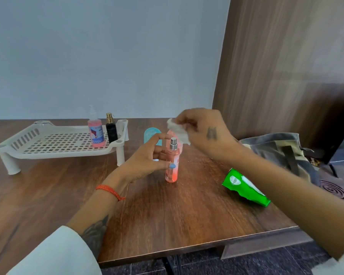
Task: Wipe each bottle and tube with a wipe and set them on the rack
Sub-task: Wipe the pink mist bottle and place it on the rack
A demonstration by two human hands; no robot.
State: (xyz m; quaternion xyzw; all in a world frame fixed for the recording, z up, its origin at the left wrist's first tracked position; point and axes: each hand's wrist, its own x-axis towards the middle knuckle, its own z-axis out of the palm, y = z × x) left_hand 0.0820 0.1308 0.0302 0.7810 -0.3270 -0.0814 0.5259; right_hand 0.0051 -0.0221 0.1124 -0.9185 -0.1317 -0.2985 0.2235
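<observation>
At left of the frame the white rack [54,142] already carries a pink bottle [96,133] and a black bottle [111,129], side by side at its right end. Mid-frame, the left hand [147,159] curls its fingers round an upright pink spray bottle [172,161] standing on the table [167,215]. Just right and above, the right hand [203,127] pinches a crumpled wipe [178,132] beside the metal nozzle. Judging by this, wiping is underway: steady the base, draw the wipe down from nozzle to foot, turning the bottle. Lower right lies the green wipe pack [244,187].
</observation>
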